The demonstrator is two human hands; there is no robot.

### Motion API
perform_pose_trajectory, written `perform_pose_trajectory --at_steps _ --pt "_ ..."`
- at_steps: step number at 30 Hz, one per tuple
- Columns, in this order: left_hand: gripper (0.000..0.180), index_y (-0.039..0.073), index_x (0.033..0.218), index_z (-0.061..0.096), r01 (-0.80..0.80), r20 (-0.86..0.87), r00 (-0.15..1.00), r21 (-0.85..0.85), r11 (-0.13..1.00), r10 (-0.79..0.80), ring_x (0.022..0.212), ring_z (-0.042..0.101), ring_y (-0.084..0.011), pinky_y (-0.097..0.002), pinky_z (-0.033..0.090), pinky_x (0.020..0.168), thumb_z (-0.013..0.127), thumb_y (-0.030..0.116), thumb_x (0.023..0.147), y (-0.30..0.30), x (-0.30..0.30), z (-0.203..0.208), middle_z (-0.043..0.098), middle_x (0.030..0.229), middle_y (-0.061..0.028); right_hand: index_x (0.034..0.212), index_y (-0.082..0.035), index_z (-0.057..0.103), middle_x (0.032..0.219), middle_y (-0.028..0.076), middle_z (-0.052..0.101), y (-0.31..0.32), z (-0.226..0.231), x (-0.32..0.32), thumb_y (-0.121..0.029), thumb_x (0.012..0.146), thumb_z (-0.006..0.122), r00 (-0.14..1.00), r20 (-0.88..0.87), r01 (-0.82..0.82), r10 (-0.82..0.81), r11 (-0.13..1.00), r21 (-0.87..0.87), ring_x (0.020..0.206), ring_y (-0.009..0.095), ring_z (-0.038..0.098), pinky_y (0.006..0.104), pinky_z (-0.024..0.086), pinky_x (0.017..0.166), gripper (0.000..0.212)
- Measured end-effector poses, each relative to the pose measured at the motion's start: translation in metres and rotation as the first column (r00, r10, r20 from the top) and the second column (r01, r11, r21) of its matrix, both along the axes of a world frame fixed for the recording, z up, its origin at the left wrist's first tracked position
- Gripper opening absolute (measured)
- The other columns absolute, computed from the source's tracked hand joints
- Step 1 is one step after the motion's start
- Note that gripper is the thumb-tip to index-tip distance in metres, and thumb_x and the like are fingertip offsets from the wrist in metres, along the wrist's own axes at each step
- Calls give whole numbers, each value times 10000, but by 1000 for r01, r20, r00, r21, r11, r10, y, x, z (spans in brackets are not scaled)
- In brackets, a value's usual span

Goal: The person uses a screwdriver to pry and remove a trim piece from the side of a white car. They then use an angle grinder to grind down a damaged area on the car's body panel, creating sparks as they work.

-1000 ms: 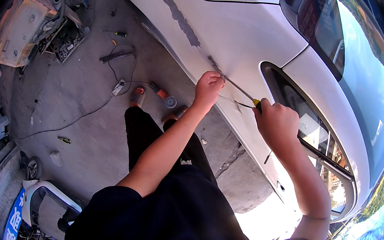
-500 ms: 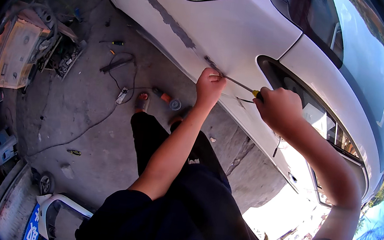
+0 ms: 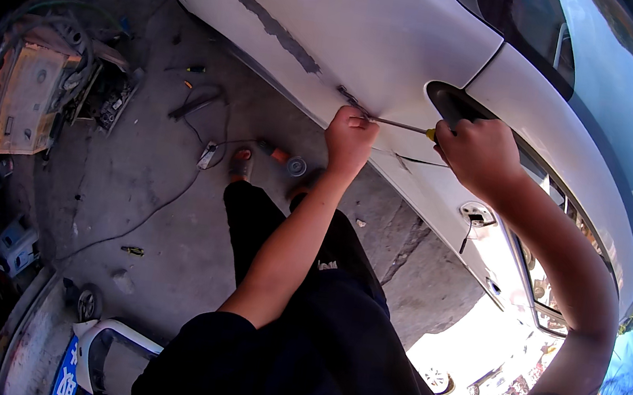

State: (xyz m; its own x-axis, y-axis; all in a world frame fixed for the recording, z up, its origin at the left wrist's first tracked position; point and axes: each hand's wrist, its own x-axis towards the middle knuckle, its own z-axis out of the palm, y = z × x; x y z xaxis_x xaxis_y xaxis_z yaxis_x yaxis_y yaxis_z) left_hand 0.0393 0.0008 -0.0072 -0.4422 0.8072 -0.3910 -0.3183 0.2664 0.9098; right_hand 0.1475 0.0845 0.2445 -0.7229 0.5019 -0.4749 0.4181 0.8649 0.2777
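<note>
Beside the white car, both hands are working a screwdriver along the lower edge of the door panel.

Nearest the camera, dark trousers are filling the lower middle, with open concrete floor spreading to the person's left, crossed by a thin cable and scattered small tools. Both forearms are reaching upward to the car door. The left hand is curling into a clenched grip, knuckles pressing against the panel's lower edge where the screwdriver tip is meeting it. The right hand is wrapping its grip around the screwdriver handle, just below the dark handle recess, holding the shaft nearly level. Farther left, a yellowish machine is sitting among coiled hoses.
</note>
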Motion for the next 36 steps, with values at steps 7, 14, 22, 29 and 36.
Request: perform_pose_trajectory --at_steps 7,14,22,29,36 --pt "239 -48 979 596 54 20 998 55 997 -55 738 658 -125 -267 518 661 701 13 773 -2 -7 0 707 830 -96 882 -83 614 623 36 572 -1 -4 9 -188 832 660 995 -65 -76 80 995 66 566 227 640 369 478 499 125" --pt "175 -21 873 603 64 -58 996 -4 998 -64 695 673 -133 -280 524 659 716 31 750 2 -12 7 714 761 -95 815 -56 627 633 64 612 -10 -2 4 -156 781 666 997 -45 68 -66 997 29 634 241 673 365 491 530 112" --pt "162 -8 867 608 34 -91 995 1 999 -33 681 668 -132 -284 524 660 710 35 748 3 -7 0 717 762 -91 843 -107 719 689 102 677 -4 0 -13 -344 900 675 863 76 505 -499 848 -160 671 312 684 410 525 604 248" --pt "69 -55 915 616 193 88 978 -37 981 -189 643 658 -155 -276 559 645 620 -44 847 -25 -55 -24 696 799 -112 830 -105 727 741 88 701 -21 -17 -34 -286 900 661 949 124 310 -291 932 -188 710 282 708 391 539 605 205" --pt "69 -39 902 601 200 525 844 -111 973 -114 764 672 -221 -365 599 740 548 -48 857 -60 -91 -22 662 872 -122 885 -95 707 714 117 689 -60 0 -33 -376 915 656 852 74 523 -519 829 -199 686 316 694 425 530 593 288"
